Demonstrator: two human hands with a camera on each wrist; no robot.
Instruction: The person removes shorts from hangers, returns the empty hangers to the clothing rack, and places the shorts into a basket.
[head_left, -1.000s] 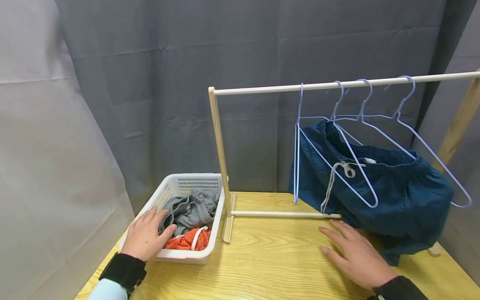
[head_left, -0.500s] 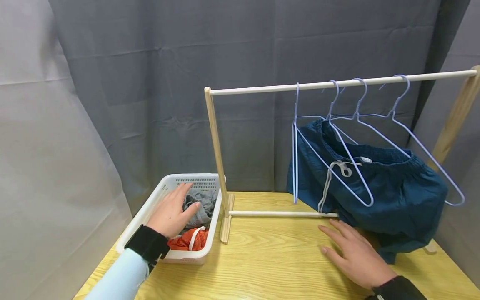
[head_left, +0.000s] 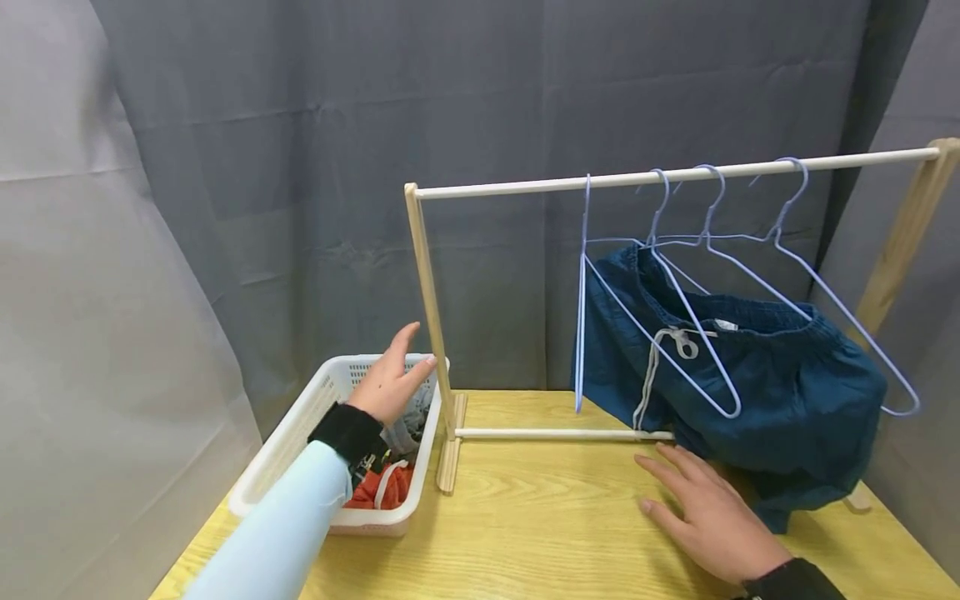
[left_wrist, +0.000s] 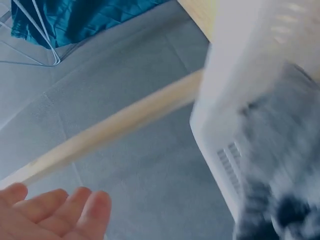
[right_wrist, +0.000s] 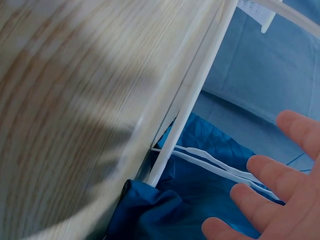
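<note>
Wooden table (head_left: pixel 540 517) bears flat right hand (head_left: pixel 712 521); left hand (head_left: pixel 390 383) raised, fingers spread

Even, soft overhead light is seen in the head view, with faint shadows. Both wrist views are smeared by motion blur, the white plastic basket (left_wrist: pixel 260 100) especially.

1. We see the left hand (head_left: pixel 390 382) has lifted out of the white basket (head_left: pixel 300 433), off the grey garment (head_left: pixel 408 425).
2. It is now raised above the basket's far rim, fingers (head_left: pixel 408 340) straight, beside the rack's upright post (head_left: pixel 429 300).
</note>
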